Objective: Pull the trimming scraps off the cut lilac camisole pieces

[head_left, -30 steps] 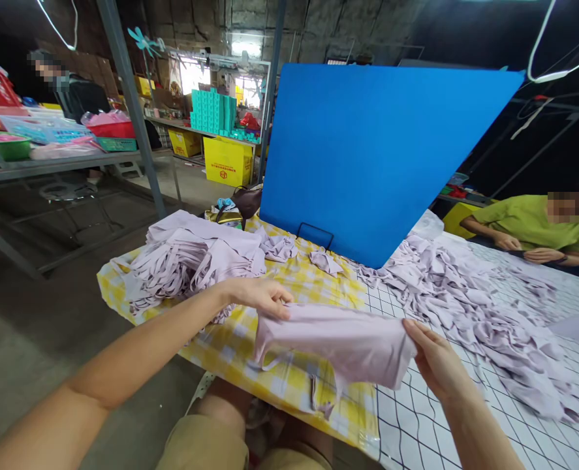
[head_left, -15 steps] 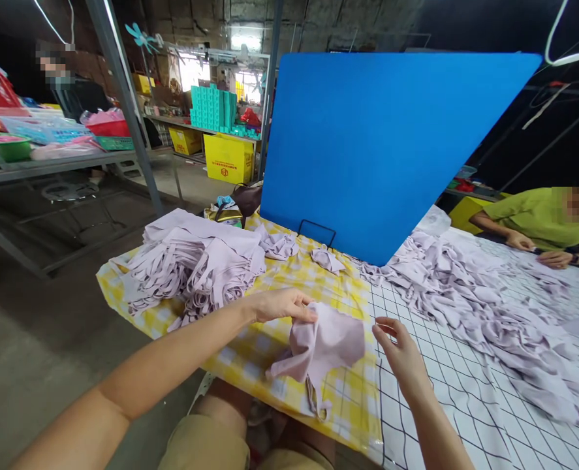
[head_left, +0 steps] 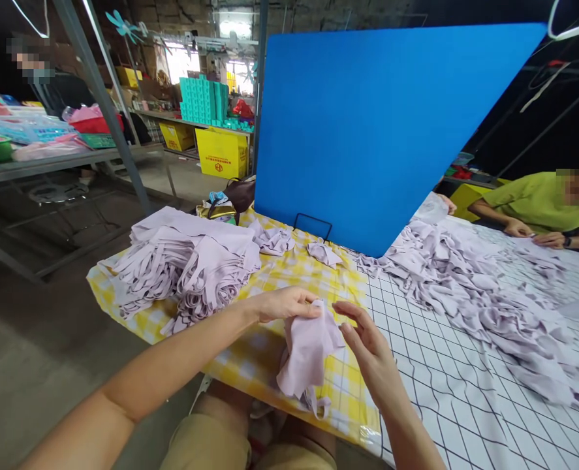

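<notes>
A pale lilac cloth piece (head_left: 305, 352) hangs from my left hand (head_left: 289, 305), pinched at its top edge between thumb and fingers, above the yellow checked cover (head_left: 250, 352). A thin strap dangles from the cloth's lower end. Just right of the cloth is my right hand (head_left: 365, 329), its thumb and fingers apart and nothing between them. A neat stack of lilac pieces (head_left: 191, 245) lies on the left of the yellow cover. Small lilac pieces (head_left: 323, 253) rest beyond my hands.
An upright blue board (head_left: 377, 137) stands behind the work area. Heaped lilac cloth (head_left: 465, 287) covers part of the white grid-patterned cover (head_left: 431, 372) at right. A person in a green shirt (head_left: 529, 202) works at the far right.
My right hand has moved left, closer to the held cloth. The cloth has turned and now hangs narrower below my left hand. Another person's hand has appeared beside the board's right edge.
</notes>
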The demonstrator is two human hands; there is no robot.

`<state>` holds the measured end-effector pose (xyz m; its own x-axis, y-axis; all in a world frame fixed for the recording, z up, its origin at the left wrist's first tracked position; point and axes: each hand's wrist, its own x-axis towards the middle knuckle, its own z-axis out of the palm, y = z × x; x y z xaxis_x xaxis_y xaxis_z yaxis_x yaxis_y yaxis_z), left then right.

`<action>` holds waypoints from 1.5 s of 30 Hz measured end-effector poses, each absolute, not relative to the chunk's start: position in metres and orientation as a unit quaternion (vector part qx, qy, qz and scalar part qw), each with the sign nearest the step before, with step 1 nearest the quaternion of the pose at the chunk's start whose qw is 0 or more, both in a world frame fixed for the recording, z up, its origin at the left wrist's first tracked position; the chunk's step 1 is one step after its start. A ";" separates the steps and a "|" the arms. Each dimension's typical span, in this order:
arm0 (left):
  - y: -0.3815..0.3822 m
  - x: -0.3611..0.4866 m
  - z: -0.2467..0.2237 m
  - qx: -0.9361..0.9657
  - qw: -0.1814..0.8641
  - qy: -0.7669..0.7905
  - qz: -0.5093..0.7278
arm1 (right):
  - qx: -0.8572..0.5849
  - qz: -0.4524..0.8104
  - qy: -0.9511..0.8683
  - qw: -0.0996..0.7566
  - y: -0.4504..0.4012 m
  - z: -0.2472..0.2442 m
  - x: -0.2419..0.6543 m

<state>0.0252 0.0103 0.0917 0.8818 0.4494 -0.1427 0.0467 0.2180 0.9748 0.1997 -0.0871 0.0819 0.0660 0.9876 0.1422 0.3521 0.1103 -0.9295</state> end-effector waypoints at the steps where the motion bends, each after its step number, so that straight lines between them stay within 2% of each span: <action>1: 0.009 0.026 0.093 0.621 0.747 0.198 0.130 | -0.557 0.368 -0.592 0.452 -0.084 0.085 0.198; 7: 0.008 0.022 0.099 0.679 0.694 0.192 0.140 | -0.511 0.516 -0.578 0.373 -0.071 0.096 0.194; 14: 0.018 -0.012 0.095 0.715 0.673 0.189 0.030 | -0.521 0.571 -0.426 0.470 -0.079 0.114 0.214; 22: 0.017 -0.028 0.111 0.679 0.707 0.171 0.101 | -0.589 0.496 -0.395 0.501 -0.074 0.125 0.227; 27: 0.018 -0.039 0.135 0.676 0.700 0.154 0.174 | -0.576 0.515 -0.374 0.513 -0.071 0.142 0.229; 32: 0.014 -0.038 0.139 0.612 0.736 0.174 0.230 | -0.569 0.485 -0.427 0.508 -0.053 0.152 0.232; 35: 0.012 -0.031 0.121 0.576 0.754 0.206 0.240 | -0.597 0.448 -0.471 0.471 -0.035 0.133 0.234; 39: 0.011 -0.021 0.086 0.605 0.715 0.272 0.219 | -0.658 0.336 -0.545 0.396 -0.028 0.099 0.224; 42: 0.009 -0.012 0.076 0.664 0.681 0.266 0.154 | -0.561 0.368 -0.631 0.390 -0.036 0.094 0.207; 45: 0.008 0.000 0.091 0.730 0.638 0.210 0.126 | -0.460 0.432 -0.693 0.349 -0.041 0.109 0.191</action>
